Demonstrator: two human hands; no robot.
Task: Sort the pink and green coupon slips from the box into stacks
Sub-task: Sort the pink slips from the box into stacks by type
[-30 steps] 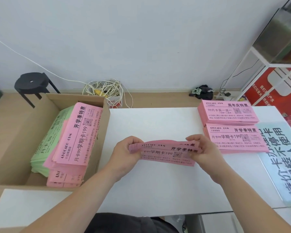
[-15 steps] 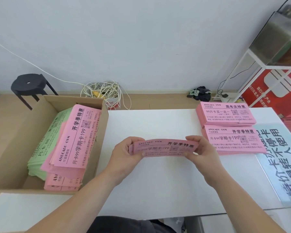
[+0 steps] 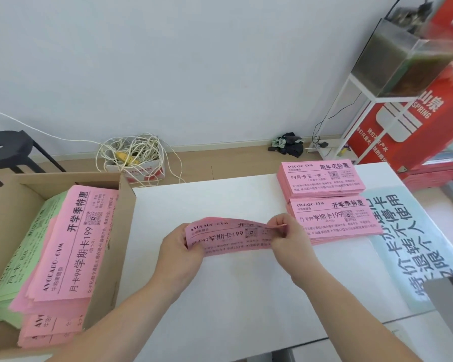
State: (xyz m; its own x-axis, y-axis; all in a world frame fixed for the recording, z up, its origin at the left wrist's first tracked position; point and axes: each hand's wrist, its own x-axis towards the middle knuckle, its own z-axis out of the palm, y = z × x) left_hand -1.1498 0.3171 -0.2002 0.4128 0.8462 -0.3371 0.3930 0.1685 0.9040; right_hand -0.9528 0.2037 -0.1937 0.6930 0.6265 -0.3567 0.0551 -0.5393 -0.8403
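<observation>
**Both hands on a pink slip bundle above the surface**

Hidden or cut off: the cardboard box (image 3: 123, 231) at left runs out of frame on its left and front sides. The green slips (image 3: 19, 270) in it are mostly covered by pink ones, with only their left part showing. A dark grey thing at the lower right corner is cropped, so I can't tell what it is. Fingers cover both ends of the held pink bundle (image 3: 228, 237), its upper right print is blurred, and the slip count can't be told.

Task thing: the bundle is made of long pink paper slips with black print, "AVOCADO GYM" at top left and a QR code near the middle. It is held level above the white surface (image 3: 220, 296), centre frame, between the box and the sorted stacks. Its top edge curls over and bows upward.

The left hand (image 3: 181, 246) grips the left end, thumb on top and fingers curled beneath. The right hand (image 3: 290, 241) pinches the right end, where one slip corner pokes out past the fingertips.

Containers: the open box holds a messy pink pile (image 3: 71, 244) leaning over the green slips, with more pink slips underneath at the front.

Two neat pink stacks sit on the right of the surface, the far stack (image 3: 322, 178) just beside the near stack (image 3: 338, 220). Their headings differ. The near stack's right edge overlaps a pale blue sign (image 3: 416, 236) lying flat.
</observation>
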